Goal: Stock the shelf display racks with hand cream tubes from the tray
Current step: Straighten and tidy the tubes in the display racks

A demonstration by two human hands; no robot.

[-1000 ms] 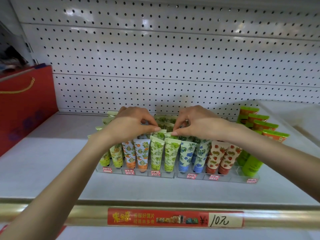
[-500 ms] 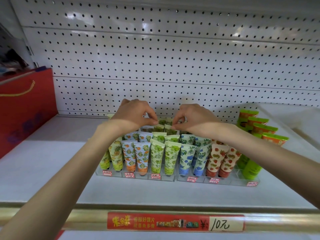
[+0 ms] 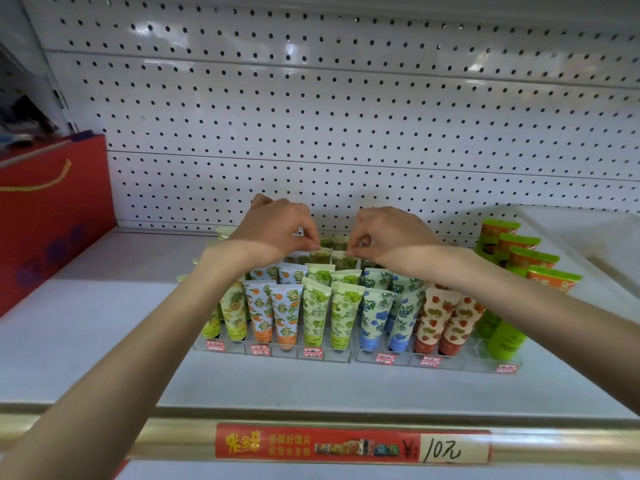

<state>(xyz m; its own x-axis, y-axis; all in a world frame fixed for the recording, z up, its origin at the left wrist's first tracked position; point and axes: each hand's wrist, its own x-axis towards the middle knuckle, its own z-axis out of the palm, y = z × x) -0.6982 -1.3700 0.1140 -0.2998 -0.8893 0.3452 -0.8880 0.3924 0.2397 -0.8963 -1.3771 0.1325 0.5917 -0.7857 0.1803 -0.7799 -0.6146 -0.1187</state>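
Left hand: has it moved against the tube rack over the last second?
Yes. The left hand moved back toward the white perforated back panel; second-row tubes in the clear plastic rack it covered now show.

Both grips have moved from the near rows toward the far end of the rack, along the column of green-patterned tubes (image 3: 341,262). The left grip (image 3: 273,233) and the right grip (image 3: 391,239) now pinch crimped tube tops in the far rows. The nearer rows they covered a second ago now show.
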